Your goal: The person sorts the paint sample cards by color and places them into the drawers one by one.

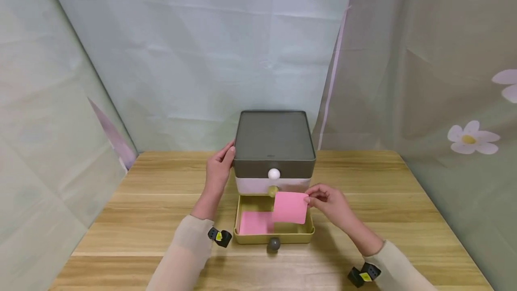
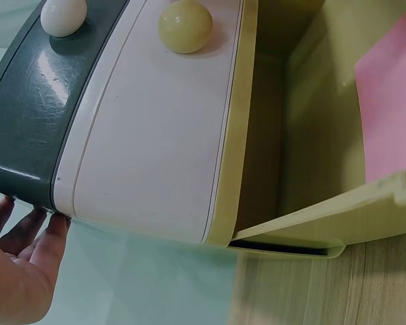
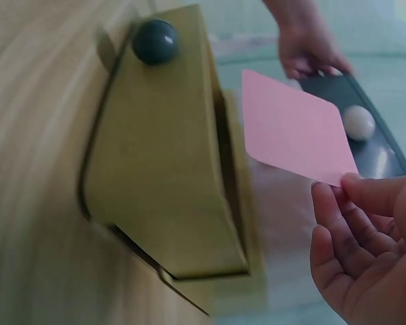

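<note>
Currently my right hand [image 1: 329, 203] is pinching a pink card [image 1: 290, 207] by its right edge, thumb and fingertips [image 3: 365, 196] closed on the corner. I'm holding the card tilted above the yellow bottom drawer [image 1: 274, 236], which is sitting pulled out toward me on the counter [image 1: 141, 219]. A second pink card [image 1: 255, 222] is lying flat inside the drawer, left side, partly under the held one in the head view.

My left hand [image 1: 219, 170] is resting against the left side of the drawer unit [image 1: 274, 147], fingers straight, touching the dark grey top section near its lower edge; it's gripping nothing. From the left wrist view the fingertips [image 2: 34, 227] are sitting right at the unit's bottom corner.

Unit is stacking three tiers: grey top with a white knob [image 1: 273, 174], white middle drawer with a yellowish knob [image 1: 273, 190], yellow bottom drawer with a dark knob [image 1: 273, 244]. Top two are sitting closed.
</note>
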